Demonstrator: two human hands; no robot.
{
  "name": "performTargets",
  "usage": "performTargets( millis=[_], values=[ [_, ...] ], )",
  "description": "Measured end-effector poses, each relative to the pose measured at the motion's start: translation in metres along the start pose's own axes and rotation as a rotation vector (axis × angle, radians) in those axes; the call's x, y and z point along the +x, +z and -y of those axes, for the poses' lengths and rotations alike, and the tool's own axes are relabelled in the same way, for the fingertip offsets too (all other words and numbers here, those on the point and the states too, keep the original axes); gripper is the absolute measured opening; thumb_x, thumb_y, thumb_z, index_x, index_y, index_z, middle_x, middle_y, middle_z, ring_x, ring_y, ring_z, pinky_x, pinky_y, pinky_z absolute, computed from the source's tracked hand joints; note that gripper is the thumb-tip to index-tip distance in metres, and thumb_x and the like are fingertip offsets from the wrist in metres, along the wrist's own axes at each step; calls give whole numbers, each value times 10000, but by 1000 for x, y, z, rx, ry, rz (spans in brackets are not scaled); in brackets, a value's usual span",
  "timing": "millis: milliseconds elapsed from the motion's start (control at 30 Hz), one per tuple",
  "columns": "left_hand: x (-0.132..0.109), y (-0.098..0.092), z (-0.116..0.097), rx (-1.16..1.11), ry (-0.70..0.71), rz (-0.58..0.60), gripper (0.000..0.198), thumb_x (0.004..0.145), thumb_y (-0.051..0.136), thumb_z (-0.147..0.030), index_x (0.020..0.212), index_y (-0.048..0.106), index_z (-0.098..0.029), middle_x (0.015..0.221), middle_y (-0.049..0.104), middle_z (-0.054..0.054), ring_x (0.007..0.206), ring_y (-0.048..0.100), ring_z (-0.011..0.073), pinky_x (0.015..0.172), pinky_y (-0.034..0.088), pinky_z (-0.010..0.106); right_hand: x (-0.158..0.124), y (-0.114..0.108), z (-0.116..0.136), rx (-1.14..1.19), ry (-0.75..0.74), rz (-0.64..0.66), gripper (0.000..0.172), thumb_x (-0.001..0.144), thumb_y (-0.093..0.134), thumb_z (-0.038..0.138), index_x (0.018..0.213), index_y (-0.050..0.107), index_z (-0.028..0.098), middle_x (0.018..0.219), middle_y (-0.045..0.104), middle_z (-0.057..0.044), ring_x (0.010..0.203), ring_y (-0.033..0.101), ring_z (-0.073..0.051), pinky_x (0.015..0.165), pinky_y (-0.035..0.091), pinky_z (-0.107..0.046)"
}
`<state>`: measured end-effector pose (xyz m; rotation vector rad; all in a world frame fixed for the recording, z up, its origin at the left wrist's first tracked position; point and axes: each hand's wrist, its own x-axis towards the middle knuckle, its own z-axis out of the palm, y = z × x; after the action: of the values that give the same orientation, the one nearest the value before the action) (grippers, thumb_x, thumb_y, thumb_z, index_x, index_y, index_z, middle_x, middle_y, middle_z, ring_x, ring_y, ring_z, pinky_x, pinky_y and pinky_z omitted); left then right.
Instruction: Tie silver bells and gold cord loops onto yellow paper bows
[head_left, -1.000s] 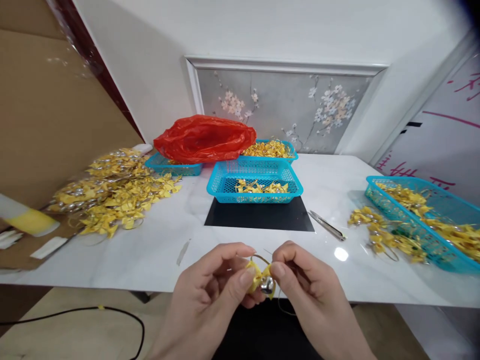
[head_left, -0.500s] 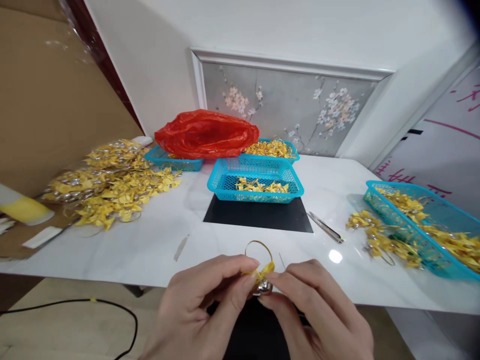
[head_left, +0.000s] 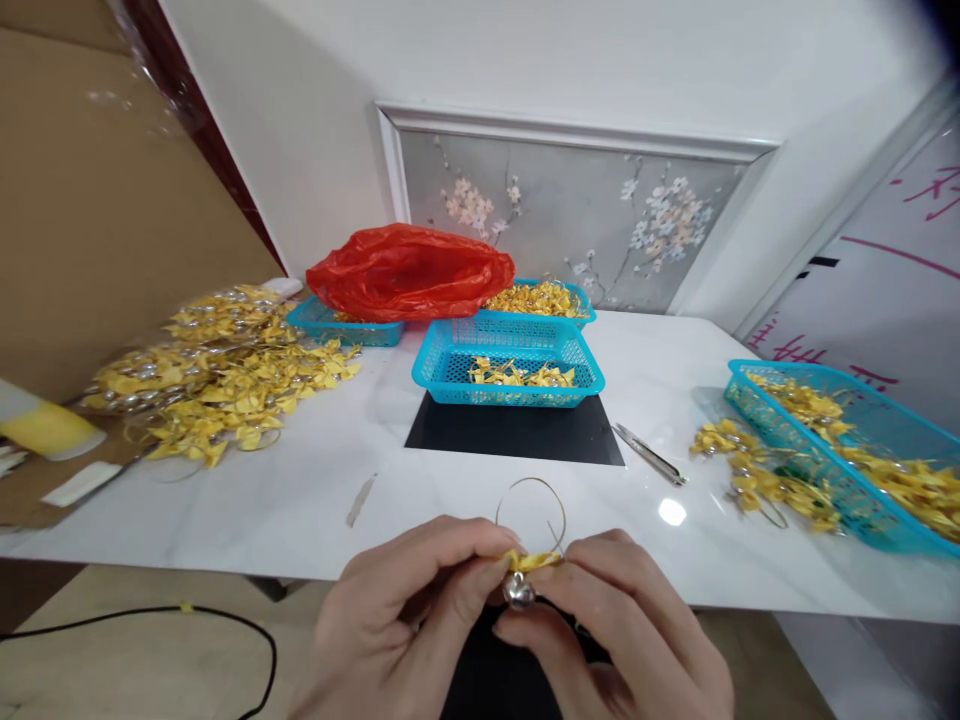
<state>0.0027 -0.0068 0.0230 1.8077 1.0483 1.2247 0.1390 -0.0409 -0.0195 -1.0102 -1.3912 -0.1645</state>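
Both hands are raised at the near edge of the table (head_left: 465, 520), close together, with one bow (head_left: 541, 561) between them. The left hand (head_left: 409, 600) has its thumb and forefinger closed on the bow's left end. The right hand (head_left: 630, 620) has a fingertip against the bow's right end; its thumb lies lower, beneath the bell, and from where I stand I cannot tell whether it grips anything. The bow is yellow. A silver bell (head_left: 519, 592) hangs at its lower side, and a thin gold loop (head_left: 532, 479) stands above it. A fine strand (head_left: 553, 534) pokes up beside the right forefinger; its kind cannot be made out.

Beyond the hands, a blue basket (head_left: 508, 398) holds a few yellow pieces and sits at the back of a black mat (head_left: 514, 436). Snips (head_left: 649, 456) lie just right of the mat. Farther right, a small cluster (head_left: 750, 470) of yellow pieces lies beside a larger basket (head_left: 911, 410), itself part-filled with the same. Behind the middle basket, a red bag (head_left: 409, 275) rests over further baskets. A large pile (head_left: 225, 370) of yellow pieces with silver bells occupies the left side.
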Motion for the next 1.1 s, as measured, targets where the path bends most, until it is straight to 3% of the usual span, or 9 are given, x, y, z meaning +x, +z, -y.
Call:
performTargets(
  millis=[100,300,400,500,700,800,900,1000,1100],
  values=[
    [-2,3,2,-68,-20,15,285,795,662,-68,834,769,-330,706,769,-89,554,703,85,544,546,73,0,-2,1,47,27,-27,119,833,749,232,783,666,163,694,606,-23,571,555,-124,474,466,-256],
    [-1,5,1,-131,-23,33,321,829,614,-63,845,765,-346,755,758,-85,600,695,76,584,539,91,7,-16,-4,100,181,13,95,861,643,91,830,658,180,779,589,-22,604,561,-104,491,463,-217],
    [1,3,0,-89,-27,78,301,827,620,-70,862,765,-332,721,749,-76,613,697,86,600,537,101,11,-21,-11,107,240,111,137,867,635,120,970,671,202,859,602,-28,631,575,-102,485,477,-195],
    [3,2,-1,-88,-50,100,252,815,631,-90,813,777,-295,658,733,-58,592,682,98,588,534,107,15,-23,-15,151,217,201,126,876,617,116,947,658,213,844,606,-24,616,572,-98,449,454,-178],
    [4,4,-4,-284,-403,0,117,754,732,-109,752,796,-207,621,742,1,579,671,110,574,536,100,16,-30,-20,222,297,237,228,947,479,88,1018,659,208,785,603,-13,584,574,-88,483,489,-175],
    [6,4,1,-619,-628,47,57,713,802,-120,727,779,-171,628,732,15,555,663,92,553,545,98,11,-30,-21,351,364,225,314,953,471,75,1176,597,256,778,642,17,556,607,-80,489,521,-163],
    [10,3,12,-992,-861,20,223,605,856,-21,750,778,-171,660,740,17,542,691,82,544,567,99,11,-27,-19,371,369,211,307,940,508,78,1164,607,264,774,695,26,556,634,-75,512,538,-139],
    [12,3,20,-1224,-912,18,273,582,840,43,757,778,-157,654,725,17,528,690,59,558,570,78,18,-26,-15,328,331,271,208,933,517,89,968,663,234,688,685,45,549,619,-62,534,527,-110],
    [12,6,22,-1233,-868,24,276,607,802,79,755,776,-153,631,718,16,531,706,74,564,588,97,25,-28,-14,261,252,329,199,927,518,70,931,654,215,725,676,31,598,628,-70,561,531,-129]
  ],
)
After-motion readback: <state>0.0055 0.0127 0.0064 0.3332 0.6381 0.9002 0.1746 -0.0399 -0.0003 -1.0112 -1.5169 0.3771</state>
